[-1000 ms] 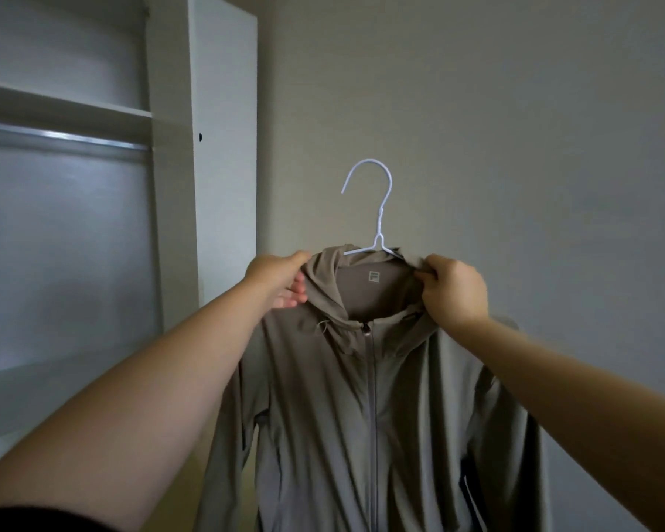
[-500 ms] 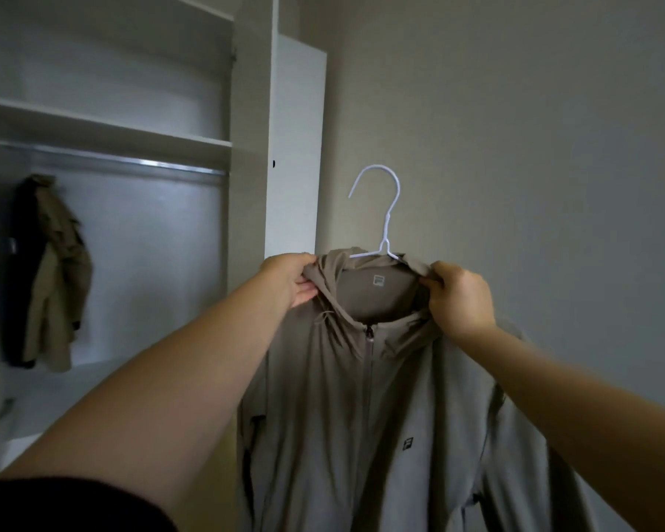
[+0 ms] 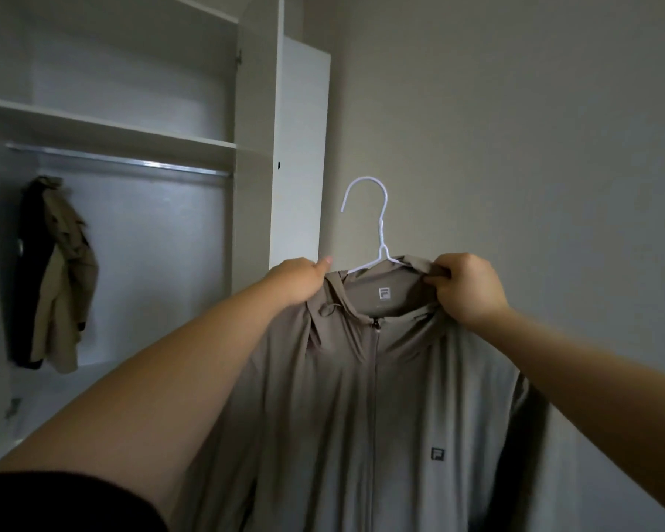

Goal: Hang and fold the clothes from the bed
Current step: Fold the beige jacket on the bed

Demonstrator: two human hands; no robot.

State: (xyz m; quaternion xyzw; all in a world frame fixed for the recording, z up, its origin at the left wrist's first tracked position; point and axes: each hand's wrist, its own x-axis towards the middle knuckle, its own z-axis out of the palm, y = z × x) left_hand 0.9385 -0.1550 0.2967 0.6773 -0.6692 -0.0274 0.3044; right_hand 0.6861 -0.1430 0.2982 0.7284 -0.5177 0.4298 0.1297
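Note:
A taupe zip-up hooded jacket (image 3: 381, 408) hangs on a white wire hanger (image 3: 377, 228), held up in front of me before the bare wall. My left hand (image 3: 296, 280) grips the jacket's left shoulder by the hood. My right hand (image 3: 465, 288) pinches the right side of the collar. The hanger's hook stands free above the collar. The zip is closed and a small logo shows on the chest.
An open white wardrobe (image 3: 254, 120) stands at the left with a shelf (image 3: 108, 126) and a metal rail (image 3: 120, 161) under it. A tan and black coat (image 3: 54, 278) hangs at the rail's left end. The wardrobe door (image 3: 300, 147) stands open beside the wall.
The view has turned left, so more of the wardrobe and the hanging coat show. My hands still hold the jacket at its shoulders, slightly further right in view.

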